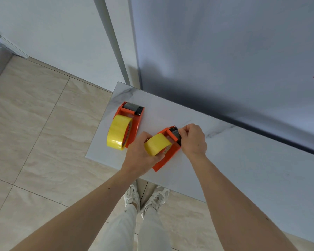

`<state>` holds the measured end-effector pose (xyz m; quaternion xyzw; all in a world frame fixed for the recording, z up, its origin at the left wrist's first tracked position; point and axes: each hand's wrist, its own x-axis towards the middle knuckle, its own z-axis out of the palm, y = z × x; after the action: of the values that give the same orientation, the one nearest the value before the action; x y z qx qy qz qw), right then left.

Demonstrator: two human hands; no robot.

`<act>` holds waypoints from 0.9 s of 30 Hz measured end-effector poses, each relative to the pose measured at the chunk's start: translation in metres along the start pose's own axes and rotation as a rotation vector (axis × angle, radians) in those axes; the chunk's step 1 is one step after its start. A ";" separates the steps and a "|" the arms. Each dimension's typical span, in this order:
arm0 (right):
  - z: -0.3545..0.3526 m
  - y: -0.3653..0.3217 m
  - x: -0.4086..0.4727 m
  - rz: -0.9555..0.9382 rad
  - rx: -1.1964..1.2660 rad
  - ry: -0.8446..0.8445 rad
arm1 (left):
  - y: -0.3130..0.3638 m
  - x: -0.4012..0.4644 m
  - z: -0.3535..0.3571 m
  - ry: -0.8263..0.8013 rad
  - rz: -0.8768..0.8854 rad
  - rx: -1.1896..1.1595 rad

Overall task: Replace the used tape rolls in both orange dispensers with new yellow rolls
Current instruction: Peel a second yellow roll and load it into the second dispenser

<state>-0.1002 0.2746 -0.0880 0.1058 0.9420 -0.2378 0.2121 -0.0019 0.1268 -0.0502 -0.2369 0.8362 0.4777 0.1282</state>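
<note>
Two orange tape dispensers lie on a white marble table (234, 156). The left dispenser (134, 120) holds a full yellow roll (117, 133) and lies untouched near the table's left corner. The right dispenser (168, 154) carries another yellow roll (157, 144). My left hand (140, 154) grips that roll and the dispenser body from the left. My right hand (194, 140) pinches at the dark cutter end (177, 133) of the same dispenser, fingers closed; whether a tape end is between them is hidden.
A grey cabinet or appliance front (225, 60) rises right behind the table's far edge. Beige floor tiles (34, 133) lie to the left and below. My white shoes (147, 198) stand at the table's near edge.
</note>
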 end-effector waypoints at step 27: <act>-0.065 0.007 0.023 -0.178 0.100 0.018 | 0.022 -0.030 -0.010 -0.093 -0.139 0.180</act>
<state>-0.1410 0.3154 -0.0493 0.0343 0.9364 -0.3016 0.1760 0.0128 0.1361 -0.0160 -0.2593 0.8504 0.4013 0.2205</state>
